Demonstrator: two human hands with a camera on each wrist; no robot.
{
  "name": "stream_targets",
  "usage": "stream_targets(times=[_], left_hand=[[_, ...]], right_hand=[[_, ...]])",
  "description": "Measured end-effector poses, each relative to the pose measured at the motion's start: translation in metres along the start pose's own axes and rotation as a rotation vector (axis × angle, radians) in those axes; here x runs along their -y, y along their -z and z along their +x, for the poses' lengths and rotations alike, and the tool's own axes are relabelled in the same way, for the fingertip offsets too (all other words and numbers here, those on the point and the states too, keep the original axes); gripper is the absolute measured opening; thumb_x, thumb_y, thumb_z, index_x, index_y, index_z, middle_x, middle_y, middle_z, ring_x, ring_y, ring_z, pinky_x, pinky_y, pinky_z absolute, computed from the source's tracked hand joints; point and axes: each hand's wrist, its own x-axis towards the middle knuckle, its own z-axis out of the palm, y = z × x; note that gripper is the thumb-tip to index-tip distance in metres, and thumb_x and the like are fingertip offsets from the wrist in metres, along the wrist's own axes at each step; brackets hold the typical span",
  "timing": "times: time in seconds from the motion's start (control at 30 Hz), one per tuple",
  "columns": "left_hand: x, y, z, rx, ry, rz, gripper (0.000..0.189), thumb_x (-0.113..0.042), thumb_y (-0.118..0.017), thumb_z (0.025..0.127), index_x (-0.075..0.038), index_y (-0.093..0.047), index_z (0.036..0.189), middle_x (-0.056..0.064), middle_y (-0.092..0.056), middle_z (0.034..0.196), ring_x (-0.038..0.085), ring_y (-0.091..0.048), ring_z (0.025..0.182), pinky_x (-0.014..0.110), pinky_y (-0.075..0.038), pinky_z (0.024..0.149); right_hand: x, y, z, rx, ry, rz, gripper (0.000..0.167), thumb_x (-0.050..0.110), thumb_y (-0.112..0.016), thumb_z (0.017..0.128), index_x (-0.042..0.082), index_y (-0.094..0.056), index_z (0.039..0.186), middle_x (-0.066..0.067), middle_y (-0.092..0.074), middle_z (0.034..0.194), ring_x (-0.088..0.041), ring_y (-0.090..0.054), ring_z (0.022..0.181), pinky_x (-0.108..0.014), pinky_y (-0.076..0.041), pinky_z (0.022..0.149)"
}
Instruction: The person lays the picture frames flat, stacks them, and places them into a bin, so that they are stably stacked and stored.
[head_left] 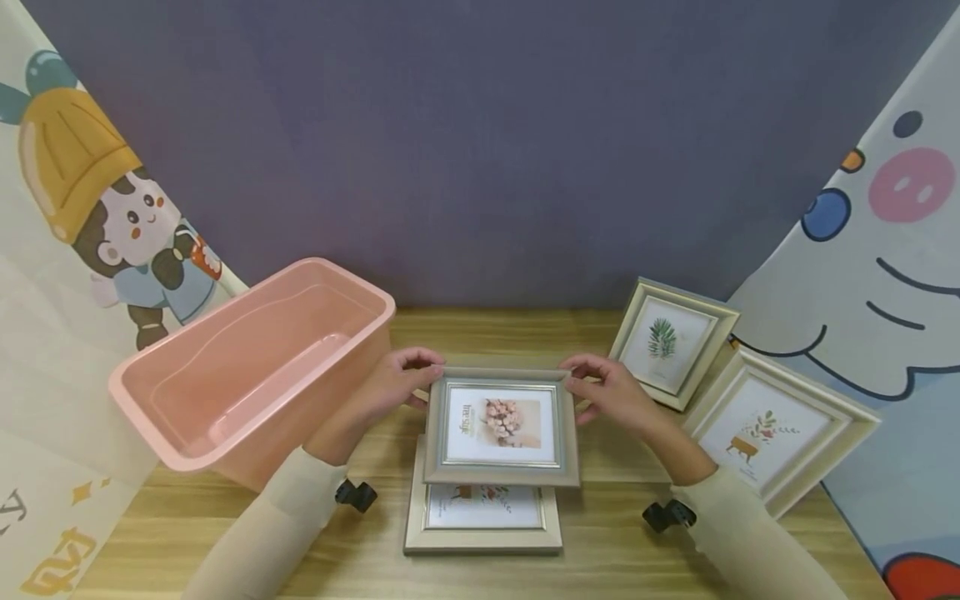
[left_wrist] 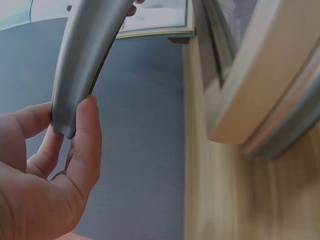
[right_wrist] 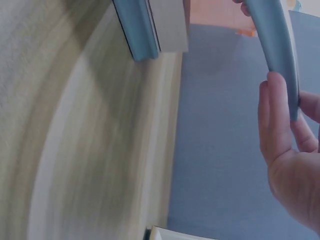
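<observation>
Both hands hold a grey-beige picture frame (head_left: 502, 475) with a pink flower print, one at each far corner. My left hand (head_left: 390, 385) pinches its left corner between thumb and fingers, while my right hand (head_left: 611, 396) grips the right one. Below it lies a cream picture frame (head_left: 483, 542) with a deer-and-flowers print, partly covered. The left wrist view shows the held frame (left_wrist: 92, 55) raised, with a gap to the frames on the table (left_wrist: 260, 85). Fingers and thumb of the right hand (right_wrist: 295, 160) appear on opposite faces of the held frame in the right wrist view.
To the left stands a pink plastic bin (head_left: 247, 367), its inside bare where visible. Two more frames lean at the right: one with a green plant print (head_left: 660, 342), one with a deer print (head_left: 765, 433). A dark panel (head_left: 495, 150) rises behind the wooden table (head_left: 337, 558).
</observation>
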Motion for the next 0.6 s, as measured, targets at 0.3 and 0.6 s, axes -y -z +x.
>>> stream_targets(times=[0.3, 0.6], left_hand=[[0.020, 0.004, -0.012, 0.039, 0.077, -0.024, 0.031, -0.012, -0.062, 0.101, 0.007, -0.059, 0.125, 0.004, -0.059, 0.100, 0.017, -0.062, 0.084, 0.034, -0.062, 0.067], [0.032, 0.007, -0.022, 0.071, 0.128, -0.043, 0.031, -0.013, -0.062, 0.101, 0.006, -0.058, 0.125, 0.003, -0.056, 0.099, 0.016, -0.058, 0.084, 0.032, -0.063, 0.065]], right_hand=[[-0.005, -0.013, -0.005, 0.041, -0.070, -0.050, 0.035, 0.019, -0.069, 0.098, 0.002, -0.061, 0.127, -0.021, -0.055, 0.116, -0.025, -0.066, 0.073, -0.051, -0.062, 0.062], [-0.010, -0.025, -0.007, 0.065, -0.096, -0.052, 0.030, 0.016, -0.069, 0.097, 0.003, -0.063, 0.123, -0.016, -0.057, 0.105, -0.024, -0.066, 0.069, -0.051, -0.062, 0.061]])
